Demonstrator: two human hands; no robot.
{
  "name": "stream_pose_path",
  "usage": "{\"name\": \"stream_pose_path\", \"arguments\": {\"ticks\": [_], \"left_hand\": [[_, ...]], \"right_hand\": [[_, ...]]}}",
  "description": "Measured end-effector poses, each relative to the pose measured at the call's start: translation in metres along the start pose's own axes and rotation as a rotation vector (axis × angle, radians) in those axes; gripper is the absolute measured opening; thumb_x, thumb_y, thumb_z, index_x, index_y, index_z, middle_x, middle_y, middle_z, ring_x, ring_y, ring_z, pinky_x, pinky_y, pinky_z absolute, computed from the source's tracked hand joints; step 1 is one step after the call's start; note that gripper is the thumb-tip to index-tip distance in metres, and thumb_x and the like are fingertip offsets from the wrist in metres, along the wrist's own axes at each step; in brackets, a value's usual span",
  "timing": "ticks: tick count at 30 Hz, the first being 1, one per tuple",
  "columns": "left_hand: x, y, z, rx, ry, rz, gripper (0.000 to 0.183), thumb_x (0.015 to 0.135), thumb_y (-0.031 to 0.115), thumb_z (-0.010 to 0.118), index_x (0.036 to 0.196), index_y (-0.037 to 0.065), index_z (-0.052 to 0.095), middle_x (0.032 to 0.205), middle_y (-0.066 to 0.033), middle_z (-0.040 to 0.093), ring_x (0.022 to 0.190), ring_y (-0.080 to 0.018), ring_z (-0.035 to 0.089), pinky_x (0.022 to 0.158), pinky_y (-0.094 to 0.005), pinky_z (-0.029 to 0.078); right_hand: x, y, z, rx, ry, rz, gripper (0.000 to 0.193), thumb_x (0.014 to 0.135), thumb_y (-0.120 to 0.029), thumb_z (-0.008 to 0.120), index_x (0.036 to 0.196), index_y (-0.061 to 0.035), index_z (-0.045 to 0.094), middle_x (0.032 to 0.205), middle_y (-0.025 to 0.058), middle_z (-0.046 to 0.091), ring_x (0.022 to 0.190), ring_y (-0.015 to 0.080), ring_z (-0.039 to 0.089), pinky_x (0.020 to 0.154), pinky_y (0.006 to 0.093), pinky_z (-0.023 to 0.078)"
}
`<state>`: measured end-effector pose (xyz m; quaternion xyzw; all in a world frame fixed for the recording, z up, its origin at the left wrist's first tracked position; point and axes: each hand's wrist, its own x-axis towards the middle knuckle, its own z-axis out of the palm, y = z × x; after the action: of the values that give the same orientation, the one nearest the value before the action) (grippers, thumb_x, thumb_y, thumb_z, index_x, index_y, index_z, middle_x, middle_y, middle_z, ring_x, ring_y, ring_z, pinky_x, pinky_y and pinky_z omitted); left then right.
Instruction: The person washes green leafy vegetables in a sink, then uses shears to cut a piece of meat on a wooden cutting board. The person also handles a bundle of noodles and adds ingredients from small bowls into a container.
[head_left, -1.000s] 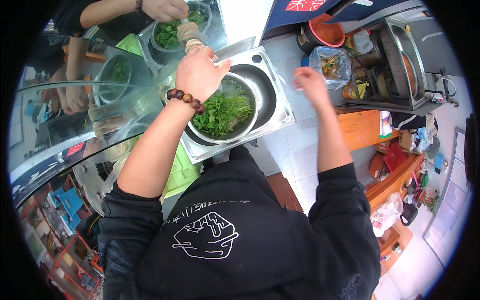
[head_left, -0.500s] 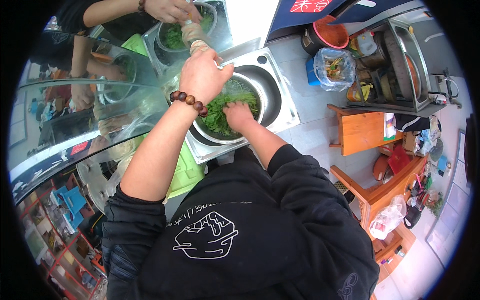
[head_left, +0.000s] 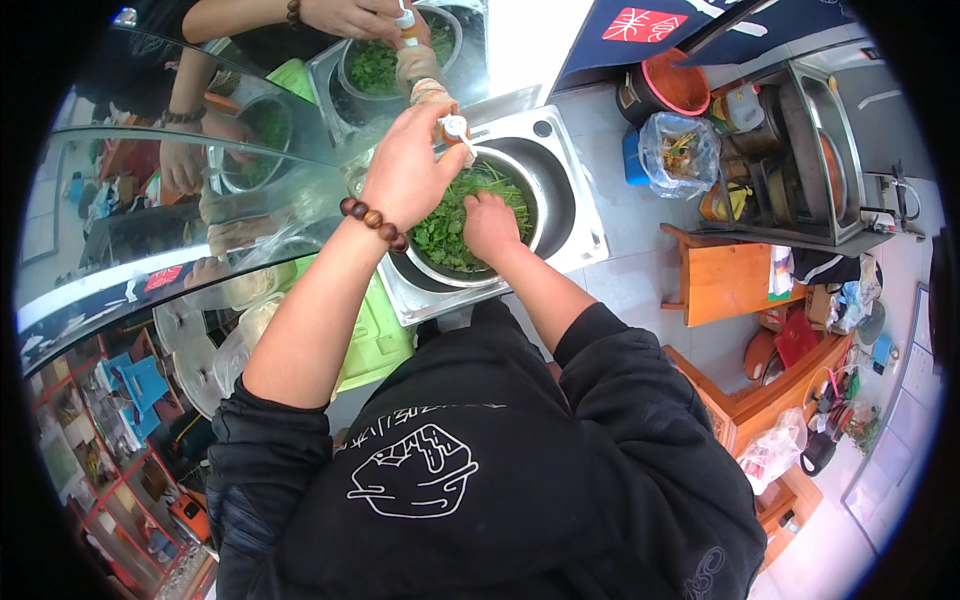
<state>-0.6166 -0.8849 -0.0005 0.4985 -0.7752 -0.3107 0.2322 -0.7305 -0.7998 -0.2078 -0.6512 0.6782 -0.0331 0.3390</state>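
Observation:
A bunch of leafy green herbs (head_left: 440, 232) with thin stems lies in a round metal basin (head_left: 535, 215). The basin sits inside a stainless steel sink (head_left: 588, 232). My right hand (head_left: 490, 228) is down in the herbs, its fingers curled into them and their tips partly hidden. Above the basin's far left side, my left hand (head_left: 408, 165) is closed around a wrapped tap (head_left: 434, 95), wearing a wooden bead bracelet (head_left: 373, 218). The tap's white and orange end (head_left: 455, 129) shows beside my thumb. Most of my left fingers are hidden behind the hand.
A reflective glass panel (head_left: 250, 215) runs along the left and mirrors my hands. A green crate (head_left: 378, 345) stands left of the sink. To the right are a bagged bin (head_left: 678, 150), a red-rimmed bucket (head_left: 675, 80), a metal cart (head_left: 835, 150) and a wooden stool (head_left: 735, 280).
My right fingers have curled in the herbs and shifted slightly toward the far side. My left hand has turned, so the tap's white and orange end now shows. The whole view has shifted a little.

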Motion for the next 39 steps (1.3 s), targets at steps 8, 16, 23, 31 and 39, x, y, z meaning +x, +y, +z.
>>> {"name": "stream_pose_path", "arguments": {"ticks": [8,16,23,31,39], "left_hand": [[-0.092,-0.039,-0.020,0.002,-0.033,-0.152,0.043,0.088,0.012,0.073,0.127,-0.001,0.062,0.119,-0.0185,0.065,0.102,-0.0341,0.066,0.088,-0.0406,0.056],[-0.241,-0.106,-0.023,-0.039,-0.129,-0.514,0.036,0.090,0.008,0.073,0.123,-0.004,0.065,0.122,-0.0179,0.069,0.097,-0.0249,0.073,0.077,-0.0348,0.059],[-0.331,-0.124,-0.030,-0.035,-0.059,-0.770,0.034,0.089,0.016,0.073,0.117,-0.004,0.069,0.111,-0.0202,0.073,0.091,-0.0286,0.073,0.079,-0.0387,0.058],[-0.377,-0.141,-0.036,-0.070,-0.015,-0.771,0.034,0.089,0.020,0.073,0.117,-0.001,0.070,0.099,-0.0186,0.074,0.086,-0.0281,0.072,0.079,-0.0384,0.057],[-0.461,-0.175,-0.093,-0.257,0.081,-0.901,0.034,0.090,0.018,0.072,0.118,-0.001,0.070,0.101,-0.0146,0.076,0.090,-0.0236,0.072,0.082,-0.0352,0.057]], "right_hand": [[-0.008,-0.028,0.014,-0.274,-0.188,-0.166,0.043,0.091,-0.012,0.058,0.133,-0.0126,0.068,0.148,0.0185,0.053,0.139,0.0378,0.048,0.114,0.0526,0.040],[-0.007,-0.015,0.017,-0.316,-0.200,-0.342,0.027,0.090,-0.012,0.058,0.112,-0.0080,0.073,0.131,0.0154,0.064,0.127,0.0345,0.057,0.106,0.0508,0.046],[0.004,0.013,-0.008,-0.289,-0.065,-0.120,0.027,0.089,-0.009,0.056,0.109,-0.0056,0.074,0.120,0.0177,0.068,0.112,0.0356,0.066,0.096,0.0502,0.052],[0.025,-0.007,0.010,-0.243,0.029,-0.187,0.035,0.085,-0.005,0.056,0.116,-0.0051,0.073,0.115,0.0241,0.071,0.108,0.0410,0.068,0.095,0.0488,0.055],[-0.018,-0.045,-0.029,-0.213,0.128,-0.151,0.024,0.090,-0.016,0.059,0.101,-0.0034,0.076,0.109,0.0218,0.074,0.099,0.0403,0.072,0.089,0.0476,0.057]]}}
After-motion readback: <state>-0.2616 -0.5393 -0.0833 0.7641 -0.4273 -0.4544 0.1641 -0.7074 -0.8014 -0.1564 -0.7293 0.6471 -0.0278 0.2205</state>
